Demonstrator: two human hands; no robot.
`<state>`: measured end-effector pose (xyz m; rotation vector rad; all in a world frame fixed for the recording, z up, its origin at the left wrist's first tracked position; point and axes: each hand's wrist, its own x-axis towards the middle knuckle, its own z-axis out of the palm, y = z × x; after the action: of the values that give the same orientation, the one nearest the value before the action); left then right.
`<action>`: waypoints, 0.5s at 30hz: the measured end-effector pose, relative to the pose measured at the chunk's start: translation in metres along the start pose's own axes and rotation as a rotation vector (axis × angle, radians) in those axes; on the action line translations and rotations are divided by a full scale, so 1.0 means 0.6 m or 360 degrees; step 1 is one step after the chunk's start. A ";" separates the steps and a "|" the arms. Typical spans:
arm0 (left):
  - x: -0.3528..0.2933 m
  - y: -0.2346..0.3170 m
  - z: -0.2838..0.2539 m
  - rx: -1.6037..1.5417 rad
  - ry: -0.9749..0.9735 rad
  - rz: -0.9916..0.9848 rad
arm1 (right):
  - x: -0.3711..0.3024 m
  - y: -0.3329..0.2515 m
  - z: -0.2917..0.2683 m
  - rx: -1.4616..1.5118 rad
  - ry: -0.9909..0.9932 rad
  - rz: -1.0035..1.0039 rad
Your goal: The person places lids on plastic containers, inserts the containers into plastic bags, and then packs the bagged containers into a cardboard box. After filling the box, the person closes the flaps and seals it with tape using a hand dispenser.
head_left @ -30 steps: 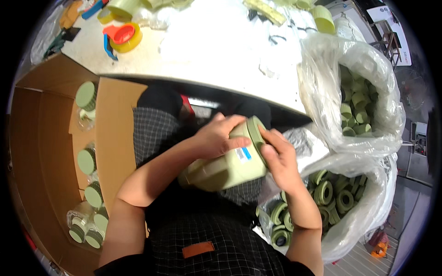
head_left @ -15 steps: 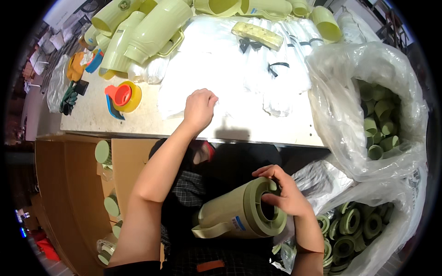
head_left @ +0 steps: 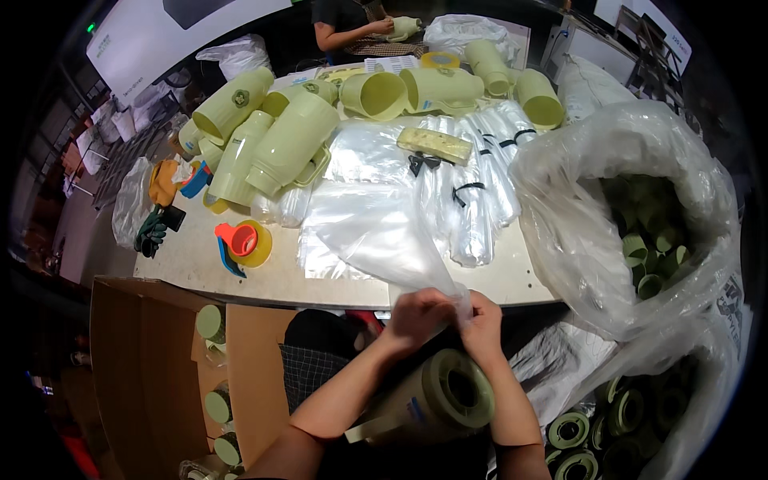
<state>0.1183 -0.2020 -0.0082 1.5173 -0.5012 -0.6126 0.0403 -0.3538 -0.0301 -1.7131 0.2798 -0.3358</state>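
Note:
My left hand [head_left: 422, 318] and my right hand [head_left: 482, 326] are close together at the table's front edge. Between them they pinch the near end of a clear plastic bag [head_left: 384, 228], whose length trails back over a stack of flat bags [head_left: 332, 260]. Below my hands a green jug-shaped thermos casing [head_left: 424, 400] lies tilted in my lap. Its ringed round opening points up and to the right, its handle sits low on the left, and neither hand is on it.
Several green casings [head_left: 296, 144] lie along the table's back. A yellow block [head_left: 434, 146] rests on bundled bags. At right stand plastic sacks of green cups [head_left: 652, 256] and rings [head_left: 568, 430]. A cardboard box [head_left: 152, 360] is at lower left. Across the table, a person's hand [head_left: 382, 27] holds a casing.
My right hand has let go of the casing and risen to the bag. My left hand has come back from the stack with the bag's end. The head view has tilted up.

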 end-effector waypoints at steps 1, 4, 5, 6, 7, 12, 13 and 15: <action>-0.020 0.002 -0.001 -0.0356 0.0049 -0.0085 | -0.015 0.001 -0.002 0.0162 0.0047 0.0071; -0.041 0.006 -0.015 -0.0952 0.0038 -0.0018 | -0.035 0.009 -0.019 0.0565 0.0311 0.0179; -0.044 0.004 -0.009 -0.0949 0.0047 0.0046 | -0.033 0.003 -0.018 0.0763 0.0353 0.0298; -0.045 0.001 0.002 -0.0946 0.0056 0.0111 | -0.037 -0.006 -0.013 0.0574 0.0212 0.0274; -0.048 -0.006 0.010 -0.0943 0.0066 0.0174 | -0.040 -0.018 -0.007 0.0385 0.0072 0.0249; -0.064 0.017 0.020 0.0350 0.0683 0.0592 | -0.044 -0.059 0.001 0.0209 -0.0039 0.0036; -0.065 0.014 0.009 0.0233 0.0568 0.0409 | -0.045 -0.062 0.002 0.0083 -0.0091 -0.0018; -0.062 0.012 -0.004 -0.0055 0.0323 0.0029 | -0.046 -0.053 -0.008 0.0138 0.0040 0.0033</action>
<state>0.0921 -0.1765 0.0014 1.5213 -0.3464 -0.4452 0.0128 -0.3429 0.0002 -1.6205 0.2970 -0.3494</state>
